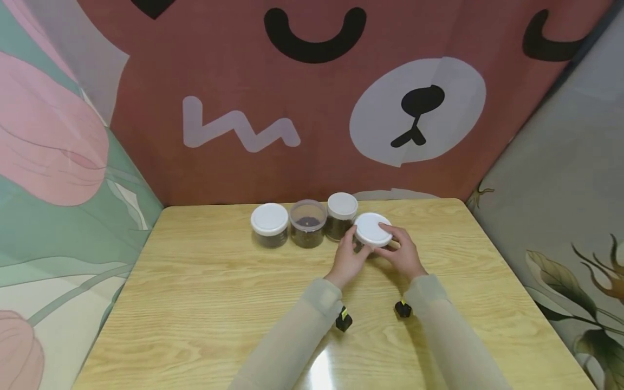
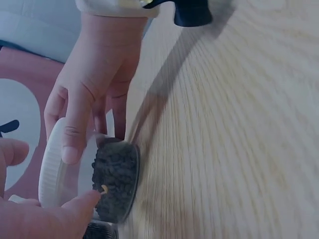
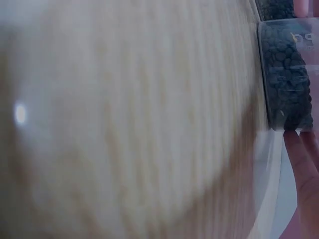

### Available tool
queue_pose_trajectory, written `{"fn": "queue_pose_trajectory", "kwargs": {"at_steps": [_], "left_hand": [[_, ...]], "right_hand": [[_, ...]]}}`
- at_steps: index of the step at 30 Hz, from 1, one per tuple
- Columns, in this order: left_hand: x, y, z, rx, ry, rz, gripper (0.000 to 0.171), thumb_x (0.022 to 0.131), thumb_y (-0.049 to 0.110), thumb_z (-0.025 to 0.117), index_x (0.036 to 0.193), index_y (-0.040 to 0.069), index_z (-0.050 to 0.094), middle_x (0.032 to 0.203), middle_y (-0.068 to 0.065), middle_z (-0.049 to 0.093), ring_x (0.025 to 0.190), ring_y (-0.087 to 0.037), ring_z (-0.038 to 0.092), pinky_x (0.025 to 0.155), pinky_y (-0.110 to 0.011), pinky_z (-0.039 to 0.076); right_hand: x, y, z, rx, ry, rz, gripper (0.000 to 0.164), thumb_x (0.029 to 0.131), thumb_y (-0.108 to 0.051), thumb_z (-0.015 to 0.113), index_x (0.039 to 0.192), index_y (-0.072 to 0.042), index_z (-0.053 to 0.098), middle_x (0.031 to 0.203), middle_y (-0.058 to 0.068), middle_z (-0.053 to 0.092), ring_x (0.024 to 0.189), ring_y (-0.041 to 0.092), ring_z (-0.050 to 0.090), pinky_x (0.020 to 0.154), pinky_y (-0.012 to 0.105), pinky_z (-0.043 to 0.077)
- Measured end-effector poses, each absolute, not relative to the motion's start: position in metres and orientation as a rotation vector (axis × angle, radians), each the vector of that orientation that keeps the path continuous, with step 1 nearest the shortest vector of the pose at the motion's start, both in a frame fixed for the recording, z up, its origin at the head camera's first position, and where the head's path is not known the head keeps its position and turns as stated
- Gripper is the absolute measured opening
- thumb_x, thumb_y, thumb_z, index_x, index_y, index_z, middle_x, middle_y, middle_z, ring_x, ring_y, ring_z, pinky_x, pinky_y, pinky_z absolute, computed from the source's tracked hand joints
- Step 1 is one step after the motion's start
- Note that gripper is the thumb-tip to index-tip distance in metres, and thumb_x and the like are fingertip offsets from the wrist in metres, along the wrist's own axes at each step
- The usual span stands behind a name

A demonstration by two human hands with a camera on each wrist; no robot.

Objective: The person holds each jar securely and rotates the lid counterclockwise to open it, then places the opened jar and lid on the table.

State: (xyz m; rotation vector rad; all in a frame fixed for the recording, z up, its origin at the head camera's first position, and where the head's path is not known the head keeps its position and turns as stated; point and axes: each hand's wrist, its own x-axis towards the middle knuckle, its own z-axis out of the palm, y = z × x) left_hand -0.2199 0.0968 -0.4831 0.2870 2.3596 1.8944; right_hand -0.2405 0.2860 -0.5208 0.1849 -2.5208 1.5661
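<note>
One white-lidded jar (image 1: 372, 229) of dark pellets (image 2: 119, 169) is gripped from both sides by the left hand (image 1: 348, 260) and the right hand (image 1: 405, 254), at a row's right end. Leftward on the wooden table (image 1: 195, 303) are set a narrow jar (image 1: 340, 222), a translucent-rimmed jar (image 1: 307, 235) and a squat jar (image 1: 270, 223).

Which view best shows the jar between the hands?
The left wrist view: the jar appears side-on, its white lid and dark contents together. The head view shows mainly the lid; the right wrist view crops it out.
</note>
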Motion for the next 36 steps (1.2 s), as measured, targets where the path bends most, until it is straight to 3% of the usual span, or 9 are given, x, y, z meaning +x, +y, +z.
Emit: {"fn": "queue_pose_trajectory", "kwargs": {"at_steps": [5,10,16,24,28,31,34,36], "left_hand": [[-0.223,0.097,-0.488,0.267,2.401,1.965,0.063,0.096,0.014,0.064,0.151,-0.002,0.037,0.147,-0.027,0.046,0.127,-0.039,0.054,0.108,-0.045,0.046],[-0.224,0.094,-0.488,0.242,2.402,2.039,0.053,0.095,0.007,0.064,0.142,-0.005,0.042,0.135,-0.026,0.054,0.114,-0.035,0.06,0.095,-0.041,0.053],[-0.222,0.093,-0.489,0.215,2.342,2.133,0.045,0.092,-0.001,0.063,0.133,-0.005,0.044,0.128,-0.026,0.054,0.098,-0.03,0.063,0.076,-0.028,0.057],[-0.219,0.088,-0.492,0.109,2.31,2.13,0.049,0.091,0.001,0.062,0.136,-0.004,0.042,0.13,-0.023,0.052,0.092,-0.023,0.059,0.067,-0.026,0.057],[-0.219,0.08,-0.493,0.119,2.336,2.056,0.057,0.09,0.005,0.06,0.142,-0.002,0.04,0.135,-0.021,0.052,0.096,-0.023,0.058,0.07,-0.029,0.057],[-0.219,0.073,-0.495,0.154,2.364,1.991,0.062,0.089,0.011,0.057,0.147,0.0,0.039,0.141,-0.021,0.05,0.112,-0.027,0.057,0.089,-0.036,0.054],[-0.218,0.067,-0.497,0.21,2.356,1.952,0.066,0.089,0.013,0.055,0.151,0.001,0.037,0.148,-0.022,0.046,0.129,-0.03,0.05,0.109,-0.043,0.042],[-0.217,0.063,-0.498,0.241,2.33,1.946,0.067,0.09,0.014,0.054,0.153,0.002,0.035,0.151,-0.022,0.042,0.135,-0.031,0.046,0.114,-0.045,0.038]], "right_hand": [[-0.235,0.282,-0.521,0.196,-2.503,1.583,0.07,0.08,-0.008,0.086,0.144,-0.012,0.057,0.142,0.016,0.045,0.127,0.035,0.048,0.101,0.041,0.051],[-0.23,0.279,-0.521,0.204,-2.526,1.601,0.072,0.08,-0.009,0.086,0.145,-0.012,0.056,0.145,0.016,0.045,0.132,0.034,0.046,0.101,0.037,0.051],[-0.214,0.27,-0.501,0.246,-2.526,1.604,0.07,0.08,-0.001,0.084,0.144,-0.005,0.055,0.143,0.022,0.045,0.132,0.039,0.046,0.101,0.041,0.051],[-0.196,0.254,-0.484,0.306,-2.53,1.592,0.067,0.08,0.0,0.084,0.141,0.001,0.057,0.138,0.024,0.048,0.129,0.038,0.048,0.102,0.049,0.049],[-0.192,0.25,-0.487,0.342,-2.522,1.559,0.067,0.078,0.0,0.085,0.139,0.0,0.058,0.138,0.023,0.05,0.13,0.038,0.047,0.106,0.052,0.044],[-0.192,0.249,-0.494,0.378,-2.507,1.565,0.069,0.076,0.001,0.086,0.139,0.001,0.058,0.138,0.024,0.05,0.13,0.038,0.047,0.106,0.053,0.045],[-0.196,0.25,-0.509,0.394,-2.476,1.611,0.071,0.074,0.005,0.086,0.14,0.0,0.058,0.138,0.024,0.048,0.129,0.037,0.046,0.103,0.051,0.048],[-0.2,0.251,-0.519,0.388,-2.455,1.654,0.073,0.073,0.006,0.086,0.14,-0.002,0.058,0.138,0.023,0.047,0.128,0.035,0.045,0.101,0.048,0.05]]}}
